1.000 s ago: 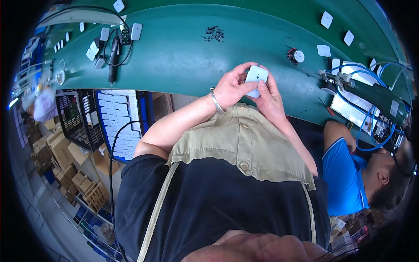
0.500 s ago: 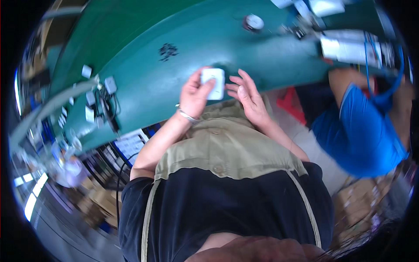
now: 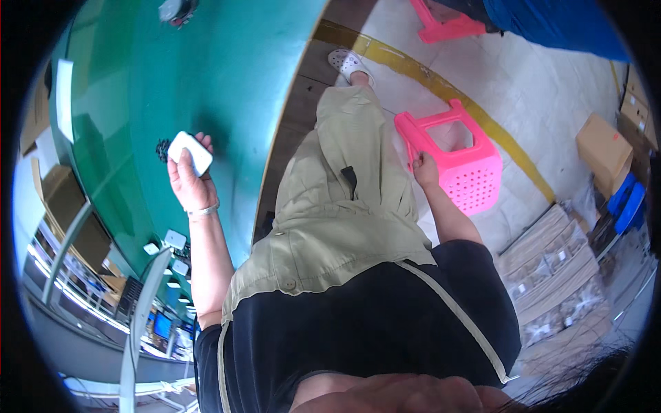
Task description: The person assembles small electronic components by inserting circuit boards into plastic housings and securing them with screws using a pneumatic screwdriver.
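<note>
Over the green tabletop, my left hand holds a small white rounded-square device, with the thumb across its top. Just beyond it lies a pile of small black pieces, partly hidden by the device. Away to the right, my right hand is closed on the edge of a pink plastic stool. Its perforated panel and open frame show, and the stool looks tilted beside my leg. My right fingertips are partly hidden against it.
The green table ends at an edge left of my legs. A round object sits on its far part. Another pink stool stands near a person in blue. Cardboard boxes and stacked trays are at right.
My view has turned right, bringing the floor and stool into sight. My right hand has moved from beside the white device to the pink stool. My left hand still holds the device.
</note>
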Available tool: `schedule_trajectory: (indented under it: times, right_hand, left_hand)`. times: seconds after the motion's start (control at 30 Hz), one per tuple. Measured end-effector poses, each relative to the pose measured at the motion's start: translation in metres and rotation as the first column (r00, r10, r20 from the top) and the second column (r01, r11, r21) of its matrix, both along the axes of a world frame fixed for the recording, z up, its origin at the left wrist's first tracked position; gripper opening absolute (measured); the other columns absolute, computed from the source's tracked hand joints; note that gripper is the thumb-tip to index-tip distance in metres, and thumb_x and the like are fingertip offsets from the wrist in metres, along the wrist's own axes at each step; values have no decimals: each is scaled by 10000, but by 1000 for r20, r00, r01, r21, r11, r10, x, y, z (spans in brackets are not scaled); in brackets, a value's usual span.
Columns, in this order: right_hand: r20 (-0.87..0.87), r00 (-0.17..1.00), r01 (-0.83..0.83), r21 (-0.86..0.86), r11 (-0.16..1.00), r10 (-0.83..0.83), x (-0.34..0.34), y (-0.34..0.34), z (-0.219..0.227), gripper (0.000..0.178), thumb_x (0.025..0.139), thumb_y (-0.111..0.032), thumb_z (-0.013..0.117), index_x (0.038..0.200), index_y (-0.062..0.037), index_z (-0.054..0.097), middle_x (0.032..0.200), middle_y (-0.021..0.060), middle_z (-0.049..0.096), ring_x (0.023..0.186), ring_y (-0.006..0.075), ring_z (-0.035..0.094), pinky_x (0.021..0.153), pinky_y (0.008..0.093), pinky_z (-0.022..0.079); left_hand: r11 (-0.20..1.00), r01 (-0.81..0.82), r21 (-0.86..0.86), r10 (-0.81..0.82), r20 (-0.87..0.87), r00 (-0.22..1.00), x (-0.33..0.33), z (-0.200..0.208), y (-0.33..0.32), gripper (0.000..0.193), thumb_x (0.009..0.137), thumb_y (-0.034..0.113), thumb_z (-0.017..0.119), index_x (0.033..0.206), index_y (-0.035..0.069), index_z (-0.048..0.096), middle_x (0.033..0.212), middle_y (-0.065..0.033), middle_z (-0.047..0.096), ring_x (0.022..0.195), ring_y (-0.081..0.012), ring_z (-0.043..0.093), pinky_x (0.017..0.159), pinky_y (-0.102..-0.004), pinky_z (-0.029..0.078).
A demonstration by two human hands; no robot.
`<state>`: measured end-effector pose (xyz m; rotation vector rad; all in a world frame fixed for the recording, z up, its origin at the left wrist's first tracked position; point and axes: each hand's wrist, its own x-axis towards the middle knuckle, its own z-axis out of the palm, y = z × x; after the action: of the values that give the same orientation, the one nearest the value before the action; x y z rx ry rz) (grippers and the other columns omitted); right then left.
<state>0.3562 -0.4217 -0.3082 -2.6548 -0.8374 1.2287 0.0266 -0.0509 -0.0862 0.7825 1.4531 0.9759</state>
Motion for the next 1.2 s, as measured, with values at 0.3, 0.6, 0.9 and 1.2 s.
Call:
schedule_trajectory:
  times: [0.3,0.6,0.9,1.2]
  right_hand:
    - [135,893,-305,-518,799,428,28,-17,-35,747,721,-397,611,1277,-1,307,1311,172,326,1207,322,311,1025,394,220]
    - [-241,841,-488,-723,489,484,114,-44,-120,675,789,-593,385,1157,-43,519,1249,143,455,1195,279,379,1010,440,234]
    - [-403,617,-759,-532,375,676,44,27,-178,671,730,-597,465,1093,-43,569,1159,163,529,1090,261,496,929,395,352]
    - [-320,421,-907,-179,382,849,58,334,-167,609,737,-556,494,1060,-48,587,1114,160,557,1027,264,538,881,387,394]
  left_hand:
    - [998,23,-59,-15,134,991,-36,-17,2,422,847,208,521,1191,5,386,1121,-225,512,999,-318,545,840,-372,483]
    - [998,-48,-38,59,363,930,-45,-35,-4,575,786,177,613,1250,77,289,1109,-286,480,942,-347,567,762,-375,532]
    - [999,0,-50,15,288,958,-34,-27,3,535,778,241,622,1207,61,359,1052,-228,537,897,-291,589,760,-367,514]
    - [986,30,-165,50,457,888,-41,-21,-6,405,804,135,576,1172,68,421,1034,-202,564,923,-291,590,794,-389,497]
